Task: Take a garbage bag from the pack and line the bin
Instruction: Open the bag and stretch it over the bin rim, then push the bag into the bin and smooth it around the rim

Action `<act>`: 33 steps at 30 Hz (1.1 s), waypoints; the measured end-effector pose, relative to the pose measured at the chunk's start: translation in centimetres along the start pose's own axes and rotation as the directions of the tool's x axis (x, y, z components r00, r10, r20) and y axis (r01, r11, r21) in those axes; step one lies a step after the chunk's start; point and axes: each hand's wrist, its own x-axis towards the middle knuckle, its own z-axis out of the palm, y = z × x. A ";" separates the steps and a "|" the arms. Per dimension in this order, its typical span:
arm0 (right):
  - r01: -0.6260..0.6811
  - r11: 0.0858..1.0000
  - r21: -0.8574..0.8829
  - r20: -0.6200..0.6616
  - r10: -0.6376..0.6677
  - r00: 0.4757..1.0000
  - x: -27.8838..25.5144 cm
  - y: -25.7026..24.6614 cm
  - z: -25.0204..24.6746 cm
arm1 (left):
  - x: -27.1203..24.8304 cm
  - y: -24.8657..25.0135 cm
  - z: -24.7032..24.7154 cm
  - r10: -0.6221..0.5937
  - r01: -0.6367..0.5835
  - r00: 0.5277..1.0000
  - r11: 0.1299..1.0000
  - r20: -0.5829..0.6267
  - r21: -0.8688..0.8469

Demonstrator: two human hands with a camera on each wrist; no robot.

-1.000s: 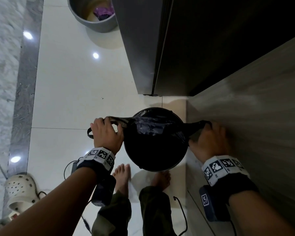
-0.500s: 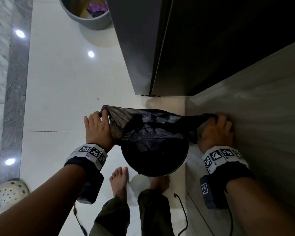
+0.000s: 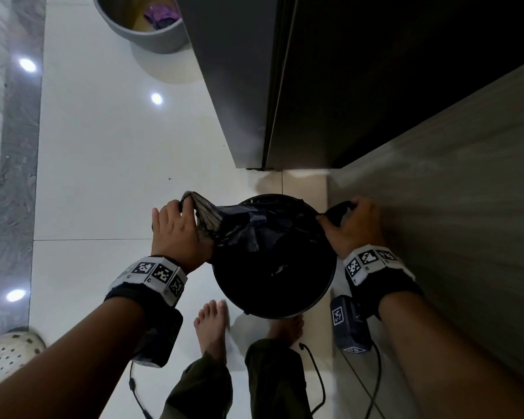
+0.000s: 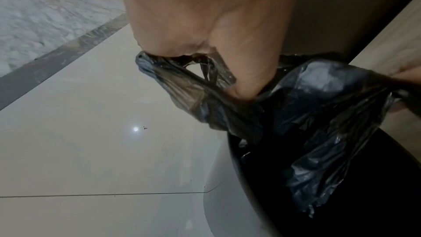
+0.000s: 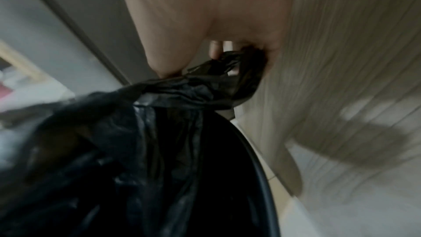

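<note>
A round black bin (image 3: 285, 309) stands on the tiled floor beside a wood-grain wall. A black garbage bag (image 3: 248, 225) is stretched across the bin's far half and sags into it. My left hand (image 3: 179, 228) grips the bag's left handle (image 4: 173, 71) just outside the bin's left rim. At the right rim my right hand (image 3: 351, 225) holds the bag's other handle (image 5: 230, 64) against the wall. The bag (image 4: 318, 123) hangs crumpled inside the bin (image 4: 246, 186). The pack is not in view.
A tall dark cabinet (image 3: 254, 86) stands just beyond the bin. A grey bucket (image 3: 152, 34) with purple cloth sits far up the floor. The wood-grain wall (image 3: 451, 207) closes off the right side. A perforated clog (image 3: 9, 352) lies at lower left. My bare feet (image 3: 212, 325) stand just before the bin.
Both hands lifted the bag, then lowered it towards the rim again. Its body has dropped deeper into the bin, and the left hand has drawn its handle outward over the left rim.
</note>
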 end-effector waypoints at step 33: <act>0.216 0.976 -0.024 0.215 -0.206 0.955 4.2 0.5 1.1 | 4.3 1.9 -0.1 -0.017 0.021 0.999 0.993 0.032 -0.113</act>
